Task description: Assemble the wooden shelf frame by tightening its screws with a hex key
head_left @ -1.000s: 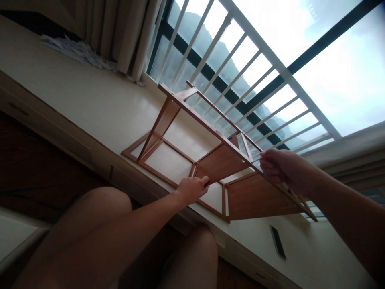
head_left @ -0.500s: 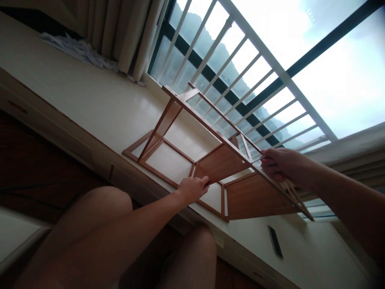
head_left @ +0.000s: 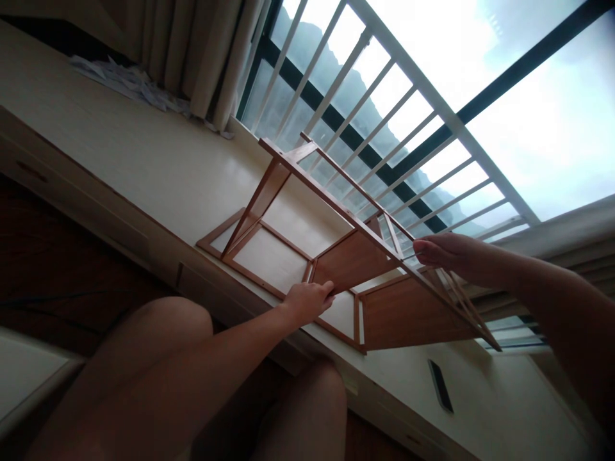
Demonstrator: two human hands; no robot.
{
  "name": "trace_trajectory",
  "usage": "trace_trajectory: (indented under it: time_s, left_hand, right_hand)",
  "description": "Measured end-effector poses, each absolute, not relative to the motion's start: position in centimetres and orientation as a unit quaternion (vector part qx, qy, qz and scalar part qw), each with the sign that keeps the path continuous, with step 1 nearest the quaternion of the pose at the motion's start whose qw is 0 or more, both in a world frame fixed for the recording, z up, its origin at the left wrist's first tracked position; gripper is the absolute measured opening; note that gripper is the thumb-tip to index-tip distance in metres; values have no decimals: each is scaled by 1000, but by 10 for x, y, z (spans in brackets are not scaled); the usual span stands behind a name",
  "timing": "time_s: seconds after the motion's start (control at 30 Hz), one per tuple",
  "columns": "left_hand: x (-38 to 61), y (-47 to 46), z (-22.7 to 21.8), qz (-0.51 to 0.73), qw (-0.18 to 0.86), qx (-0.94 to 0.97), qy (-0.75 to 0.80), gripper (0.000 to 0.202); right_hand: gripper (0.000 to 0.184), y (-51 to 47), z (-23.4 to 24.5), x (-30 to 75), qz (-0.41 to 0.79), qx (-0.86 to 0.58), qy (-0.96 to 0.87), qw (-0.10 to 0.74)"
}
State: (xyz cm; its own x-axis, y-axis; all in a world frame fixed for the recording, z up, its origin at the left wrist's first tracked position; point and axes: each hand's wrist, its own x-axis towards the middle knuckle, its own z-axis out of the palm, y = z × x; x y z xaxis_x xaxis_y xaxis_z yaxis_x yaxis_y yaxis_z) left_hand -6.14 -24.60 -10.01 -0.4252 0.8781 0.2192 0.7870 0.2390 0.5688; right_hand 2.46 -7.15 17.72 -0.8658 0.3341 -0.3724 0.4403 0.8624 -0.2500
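Observation:
A folding wooden rack (head_left: 336, 256) of brown slats and panels lies partly unfolded on a pale window ledge (head_left: 158, 160). My left hand (head_left: 307, 299) is closed on the lower edge of a raised shelf panel (head_left: 350, 262) near the rack's middle. My right hand (head_left: 449, 253) reaches in from the right, its fingers stretched out flat over the rack's upper side rail, touching it without a grip.
A white railing (head_left: 384, 102) and dark window frame stand behind the rack. Curtains (head_left: 202, 51) hang at the upper left, with crumpled paper (head_left: 125, 80) at their foot. A dark phone (head_left: 439, 384) lies on the ledge at the right. My bare knees fill the foreground.
My right hand has loosened from a curled grip on the upper rail into flat, stretched fingers. The left hand and rack have hardly moved.

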Motion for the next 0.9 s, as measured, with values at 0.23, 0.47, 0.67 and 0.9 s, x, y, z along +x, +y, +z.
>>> trace_trajectory:
  time_s: [0.23, 0.47, 0.67, 0.9]
  left_hand:
    - [-61, -244, -103, 318, 63, 531, 783, 29]
    - [-61, -244, -102, 318, 61, 529, 784, 28]
    - [-61, -244, -100, 310, 74, 528, 787, 30]
    - [-60, -244, -99, 308, 67, 528, 789, 29]
  right_hand:
    - [61, -97, 172, 20, -22, 204, 972, 110]
    - [38, -101, 185, 31, 160, 99, 981, 49]
    - [43, -76, 193, 37, 139, -65, 987, 42]
    - [39, -72, 197, 26, 98, -145, 984, 20]
